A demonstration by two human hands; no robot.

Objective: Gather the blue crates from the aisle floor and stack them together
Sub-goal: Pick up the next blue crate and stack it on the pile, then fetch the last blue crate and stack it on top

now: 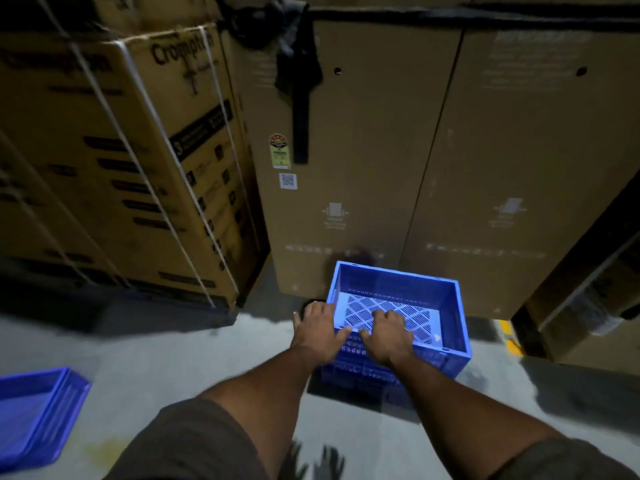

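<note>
Second crate [38, 410] cut off at left edge; near wall of crate [398, 327] hidden behind both hands. Left hand [320, 332] spread flat, right hand [389, 336] curled, both on near rim. Standing on floor [194, 355] against cartons [363, 150].

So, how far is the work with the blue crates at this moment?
Done: some shallow blue crates already sit nested on the floor at lower left. In hand: the left hand and right hand are on the near rim of the deep blue crate, which stands before the cardboard boxes; the grip is not clear. Left: carry it to the others.
</note>
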